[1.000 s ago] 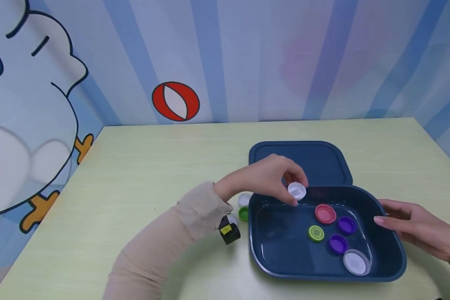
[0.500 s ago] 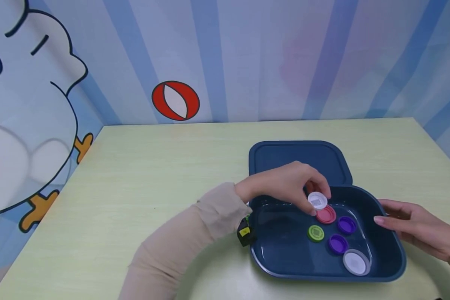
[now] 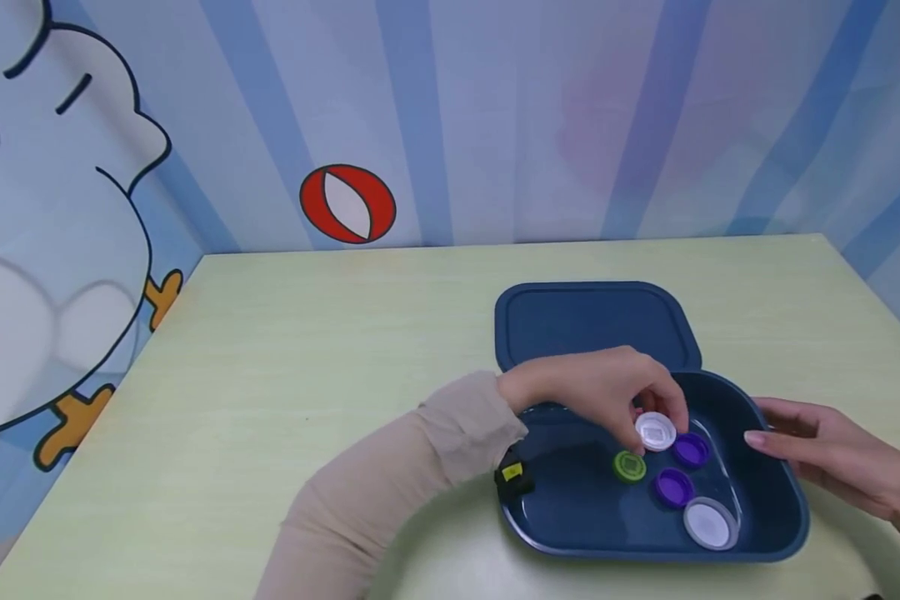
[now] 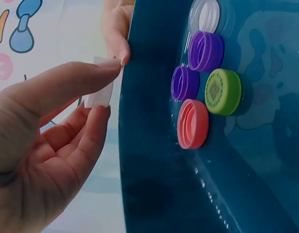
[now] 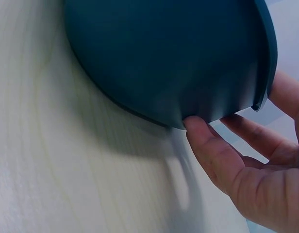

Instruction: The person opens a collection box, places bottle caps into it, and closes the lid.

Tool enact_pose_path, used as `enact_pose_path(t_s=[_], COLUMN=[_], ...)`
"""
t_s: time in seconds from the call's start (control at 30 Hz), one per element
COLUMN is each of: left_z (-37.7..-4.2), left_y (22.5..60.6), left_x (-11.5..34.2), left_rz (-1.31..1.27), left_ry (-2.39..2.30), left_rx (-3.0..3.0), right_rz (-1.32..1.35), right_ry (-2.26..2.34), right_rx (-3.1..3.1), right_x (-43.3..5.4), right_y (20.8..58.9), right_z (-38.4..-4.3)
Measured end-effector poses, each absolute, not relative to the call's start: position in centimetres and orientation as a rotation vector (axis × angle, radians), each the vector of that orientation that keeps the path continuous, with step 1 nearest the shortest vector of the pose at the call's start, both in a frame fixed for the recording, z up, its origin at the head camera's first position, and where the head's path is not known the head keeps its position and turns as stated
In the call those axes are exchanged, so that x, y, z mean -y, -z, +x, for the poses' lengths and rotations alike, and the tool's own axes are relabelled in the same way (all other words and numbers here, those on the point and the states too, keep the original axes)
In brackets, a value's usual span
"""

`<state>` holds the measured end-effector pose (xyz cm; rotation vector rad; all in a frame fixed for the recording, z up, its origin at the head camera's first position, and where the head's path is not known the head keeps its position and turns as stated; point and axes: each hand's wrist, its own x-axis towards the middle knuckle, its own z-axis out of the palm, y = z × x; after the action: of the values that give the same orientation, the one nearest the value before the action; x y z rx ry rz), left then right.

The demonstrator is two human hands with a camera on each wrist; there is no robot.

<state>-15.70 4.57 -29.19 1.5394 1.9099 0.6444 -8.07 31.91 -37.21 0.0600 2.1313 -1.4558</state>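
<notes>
Caps (image 3: 673,488) lie inside the tub (image 3: 570,521), lid (image 3: 592,321) behind.

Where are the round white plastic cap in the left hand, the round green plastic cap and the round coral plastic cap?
White plastic cap (image 3: 656,432): head view, middle of its face.
Green plastic cap (image 4: 219,91): left wrist view, its patterned top.
Coral plastic cap (image 4: 200,124): left wrist view, its side wall.

Two hands (image 3: 622,390) (image 3: 832,454), one table (image 3: 307,333), one tub (image 3: 570,523), one flat lid (image 3: 585,318), two purple caps (image 3: 673,489) (image 3: 691,450), one green cap (image 3: 630,467), one red cap (image 4: 193,124), one small white cap (image 3: 656,432) and one large white cap (image 3: 709,524) are in sight.
</notes>
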Motion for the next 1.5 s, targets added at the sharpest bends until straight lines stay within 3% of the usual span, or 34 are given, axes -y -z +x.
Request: enact_pose_path(t_s=[0.8,1.27,1.5], left_z=[-13.9,-15.6,-14.3], left_y=[32.4,39.8,35.8], left_x=[-7.3,-10.3,-8.9], left_rz=[1.539,1.559,1.579], left_ry=[-0.313,-0.213,-0.189], left_rx=[-1.648,-1.55,-1.576], right_rz=[0.072,0.049,0.047], right_ry=[1.471,1.443,1.448], right_rx=[-2.136,-2.139,-2.132], right_x=[-32.1,-32.1,-32.2], right_y=[37.5,37.5,37.6], right_z=[-8.2,-8.1,-8.1])
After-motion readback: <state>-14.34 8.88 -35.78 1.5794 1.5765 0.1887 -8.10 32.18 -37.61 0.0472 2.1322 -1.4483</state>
